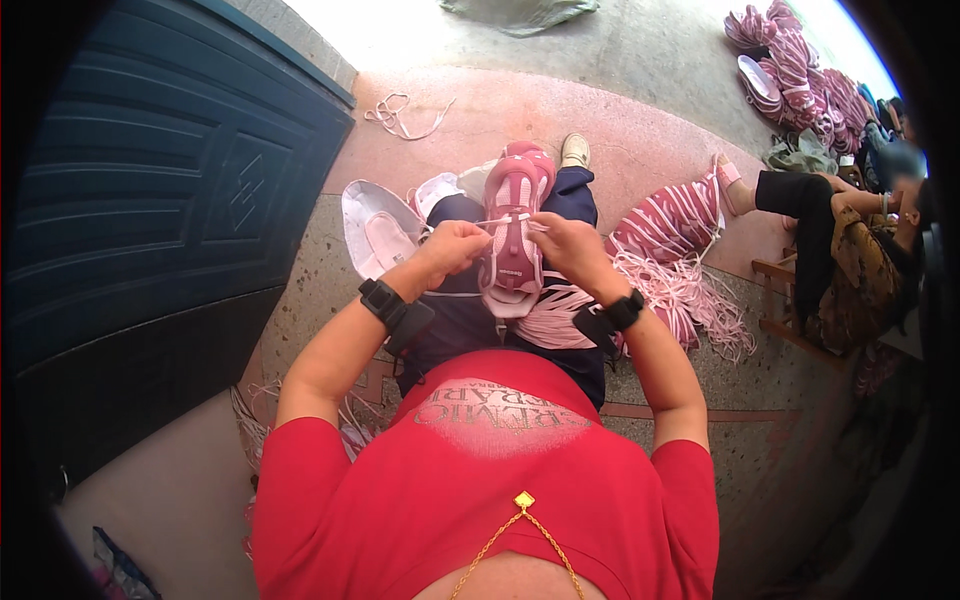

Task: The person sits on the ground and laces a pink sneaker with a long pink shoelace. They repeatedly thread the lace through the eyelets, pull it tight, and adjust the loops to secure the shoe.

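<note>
A pink and dark-red shoe upper (pixel 517 185) lies lengthwise across my lap, its heel end nearest to me. To its left, my left hand (pixel 455 250) is closed in a pinch on a pale shoelace at the upper's middle. My right hand (pixel 572 250) is closed at the right edge of the same upper, its fingers also pinching the lace. The lace (pixel 500 222) crosses the upper between both hands. Just left of my left hand are white pieces with a pink lining (pixel 375 225). A bundle of pink laces (pixel 555 318) rests on my lap at the right.
More striped shoe uppers (pixel 670 222) and a heap of loose laces (pixel 690 300) lie to the right. A loose lace (pixel 408 118) is on the floor ahead. A dark blue door (pixel 190 150) stands at left; a person (pixel 850 240) sits at right. Stacked uppers (pixel 800 85) lie far right.
</note>
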Tool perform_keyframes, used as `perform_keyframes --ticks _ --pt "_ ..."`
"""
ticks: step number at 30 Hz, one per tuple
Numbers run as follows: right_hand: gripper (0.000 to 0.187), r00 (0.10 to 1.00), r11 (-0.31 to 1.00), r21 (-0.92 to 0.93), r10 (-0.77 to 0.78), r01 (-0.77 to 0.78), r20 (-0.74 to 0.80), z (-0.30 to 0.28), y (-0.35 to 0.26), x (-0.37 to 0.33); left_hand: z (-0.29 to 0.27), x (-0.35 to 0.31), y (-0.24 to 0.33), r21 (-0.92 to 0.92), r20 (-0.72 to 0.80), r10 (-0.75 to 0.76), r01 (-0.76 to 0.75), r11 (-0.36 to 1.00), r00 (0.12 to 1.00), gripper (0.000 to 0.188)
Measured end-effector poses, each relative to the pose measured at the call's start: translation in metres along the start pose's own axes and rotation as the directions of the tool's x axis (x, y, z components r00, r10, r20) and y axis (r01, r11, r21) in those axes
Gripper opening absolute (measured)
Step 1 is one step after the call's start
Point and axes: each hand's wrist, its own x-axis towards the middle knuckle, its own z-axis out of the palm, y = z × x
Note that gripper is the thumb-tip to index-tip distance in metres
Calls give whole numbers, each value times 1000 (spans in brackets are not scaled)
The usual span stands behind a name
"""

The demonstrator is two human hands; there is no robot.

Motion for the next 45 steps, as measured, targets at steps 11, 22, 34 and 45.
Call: perform_keyframes --ticks 11,22,34,45 --pt "29 995 995 26 94 -95 19 46 6 53 -6 40 -7 922 25 854 -343 182 520 12" --pt "28 997 997 25 78 -78 -20 47 4 52 0 46 7 970 190 813 -233 -69 550 9" --pt "30 993 993 79 89 -82 -80 48 5 48 6 48 9 963 -7 840 -224 152 542 13" --pt "25 993 992 43 117 -118 31 60 -6 39 18 27 10 938 -22 489 -151 311 872 29"
